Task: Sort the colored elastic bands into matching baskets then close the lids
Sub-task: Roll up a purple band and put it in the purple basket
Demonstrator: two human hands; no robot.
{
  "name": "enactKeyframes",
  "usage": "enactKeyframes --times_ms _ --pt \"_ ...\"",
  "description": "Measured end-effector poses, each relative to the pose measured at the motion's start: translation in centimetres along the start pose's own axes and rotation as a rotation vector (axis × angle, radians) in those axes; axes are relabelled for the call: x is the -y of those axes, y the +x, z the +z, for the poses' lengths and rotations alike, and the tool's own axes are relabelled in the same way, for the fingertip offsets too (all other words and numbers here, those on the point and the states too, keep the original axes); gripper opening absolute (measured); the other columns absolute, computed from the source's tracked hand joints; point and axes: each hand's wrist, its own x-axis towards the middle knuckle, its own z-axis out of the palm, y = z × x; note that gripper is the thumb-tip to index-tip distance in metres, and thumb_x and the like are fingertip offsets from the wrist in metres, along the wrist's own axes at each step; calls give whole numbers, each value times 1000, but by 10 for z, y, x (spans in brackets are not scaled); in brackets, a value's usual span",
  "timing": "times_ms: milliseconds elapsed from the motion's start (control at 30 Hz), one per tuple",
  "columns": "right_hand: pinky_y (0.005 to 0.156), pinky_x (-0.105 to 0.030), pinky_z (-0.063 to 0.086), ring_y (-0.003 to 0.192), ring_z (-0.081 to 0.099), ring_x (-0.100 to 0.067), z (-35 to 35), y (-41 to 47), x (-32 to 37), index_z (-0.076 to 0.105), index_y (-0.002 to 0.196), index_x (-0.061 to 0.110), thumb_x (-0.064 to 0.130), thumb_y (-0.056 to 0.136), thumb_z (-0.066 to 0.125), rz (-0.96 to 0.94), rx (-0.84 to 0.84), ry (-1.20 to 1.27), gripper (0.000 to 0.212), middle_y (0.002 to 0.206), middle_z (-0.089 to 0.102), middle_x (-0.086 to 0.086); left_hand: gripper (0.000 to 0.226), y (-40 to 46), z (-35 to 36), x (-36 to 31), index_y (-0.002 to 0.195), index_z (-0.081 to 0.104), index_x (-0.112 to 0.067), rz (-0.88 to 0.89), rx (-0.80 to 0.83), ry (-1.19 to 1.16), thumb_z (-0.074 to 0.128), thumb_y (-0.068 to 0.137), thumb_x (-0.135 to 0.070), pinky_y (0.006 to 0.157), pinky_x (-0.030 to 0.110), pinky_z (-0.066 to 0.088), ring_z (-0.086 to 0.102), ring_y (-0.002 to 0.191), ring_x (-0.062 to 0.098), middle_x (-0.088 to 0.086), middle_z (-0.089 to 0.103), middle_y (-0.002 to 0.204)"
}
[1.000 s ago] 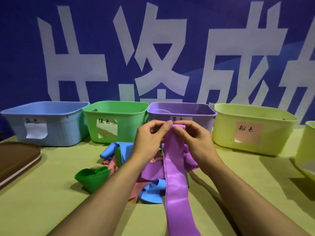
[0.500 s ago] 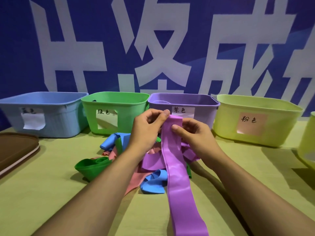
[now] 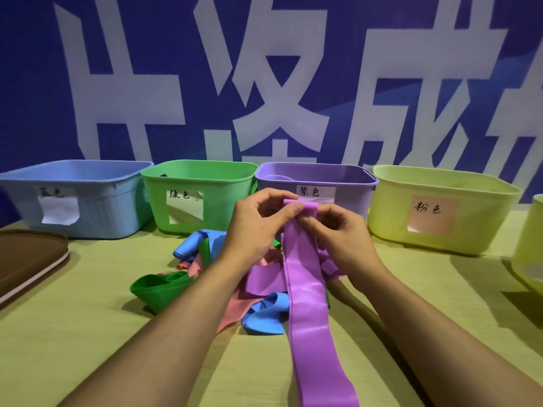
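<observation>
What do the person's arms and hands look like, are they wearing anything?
Both arms are bare right up to the picture's edge: no sleeves, gloves, watch or rings show. The left hand and right hand have short, plain nails.

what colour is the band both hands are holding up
Purple band, clearest in the head view.

Four baskets stand in a row: a pale blue basket [image 3: 88, 198], a bright green basket [image 3: 199, 195], a lilac basket [image 3: 346, 183] and a yellow-green basket [image 3: 440, 212], the last with a pink label [image 3: 430, 214] bearing black handwriting. The long band [image 3: 311, 304] is glossy purple, among a green band [image 3: 160, 289], blue bands [image 3: 264, 317] and a salmon-pink band [image 3: 235, 306]. The tablecloth [image 3: 88, 333] is olive-yellow, the lid [image 3: 26, 259] brown, the wall banner [image 3: 176, 54] deep blue with white characters.
</observation>
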Motion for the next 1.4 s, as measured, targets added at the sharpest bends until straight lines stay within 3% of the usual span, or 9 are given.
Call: enactKeyframes --times_ms 167,333,400,500,633,867,1033,1233,1400 --pt "65 -19 52 80 70 -4 0 -1 1 77 97 21 20 91 76 8 5 -29 6 89 79 2 14 0 0 0 92 74 -20 2 -19 -9 78 87 -8 71 22 57 72 79 6 -6 78 82" --pt "78 -41 60 88 73 -14 1 -1 3 77 102 17 23 91 76 24 4 -59 13 94 79 -1 16 -1 0 -2 93 74 -19 -7 -36 -19 79 86 -5 72 18 56 73 80 4 -7 78 82" --pt "78 -42 61 91 74 -18 1 -1 4 77 103 19 25 91 75 41 0 -66 13 94 79 0 17 -2 0 -3 96 74 -18 -1 -27 -17 79 86 -5 73 17 56 73 83 4 -7 79 84" --pt "74 -39 59 88 73 -17 0 -1 4 78 101 20 25 91 75 37 -18 -49 11 93 79 -1 19 -2 -1 -4 100 75 -19 27 6 32 80 86 -7 75 17 56 74 86 5 -7 79 88" --pt "64 -21 54 77 69 -4 0 -1 5 78 95 20 26 90 74 10 -50 -45 9 87 78 2 25 -4 -2 -7 103 75 -20 36 56 39 80 85 -3 75 17 56 75 88 7 -8 80 90" --pt "71 -26 58 81 70 -6 0 -1 7 77 99 14 26 94 71 -3 -45 -41 14 89 77 0 16 -5 -1 -7 102 76 -17 24 20 62 76 89 -7 64 28 62 76 83 10 -2 80 90" --pt "65 -18 53 81 71 -3 -2 -3 7 75 103 13 21 94 73 37 47 -19 13 90 78 2 13 -3 -3 -6 91 77 -23 30 -47 50 76 90 -10 76 46 62 72 78 13 0 79 85" --pt "70 -39 61 82 73 -12 -1 -4 6 75 101 13 27 94 73 97 60 -56 16 90 78 -1 11 -3 -3 -8 90 77 -25 26 -65 49 77 90 -14 80 54 61 72 81 13 -2 79 86" --pt "54 -21 51 69 68 -1 1 -5 7 75 98 13 29 96 71 118 80 -79 16 79 75 6 12 -3 -4 -9 92 77 -25 27 -77 39 76 91 -13 77 48 63 73 81 12 -4 79 87"
